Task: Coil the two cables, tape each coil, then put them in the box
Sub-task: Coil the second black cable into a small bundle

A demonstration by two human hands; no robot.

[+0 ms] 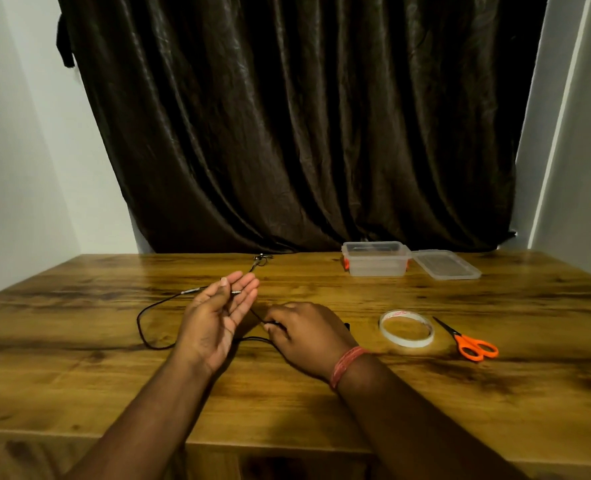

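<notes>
A wooden table [425, 393] is filling the near scene, with a dark curtain [304, 116] hanging behind it. At the far right a clear plastic box [375, 263] is sitting open, its lid [446, 265] lying just beside it on the right. Nearer, a roll of clear tape [406, 329] and orange-handled scissors [470, 342] are waiting side by side.

The left hand [217, 320] is standing palm-up and mostly spread, a metal plug end of the thin black cable [145, 327] resting across its fingers rather than being squeezed. The right hand [304, 336] is lying knuckles-up, thumb and fingertips closing on the cable just right of the left palm.

The cable is trailing left from the hands in one loose curve on the tabletop, then running back toward a silvery connector. A second small tangle with metal ends [261, 261] is lying farther back near the curtain; whether it is a separate cable is hard to tell.

Coiling seems barely begun. It would go best with the left hand acting as a fixed form while the right is feeding even loops around it, keeping light tension so the thin cord is not kinking or springing off.
</notes>
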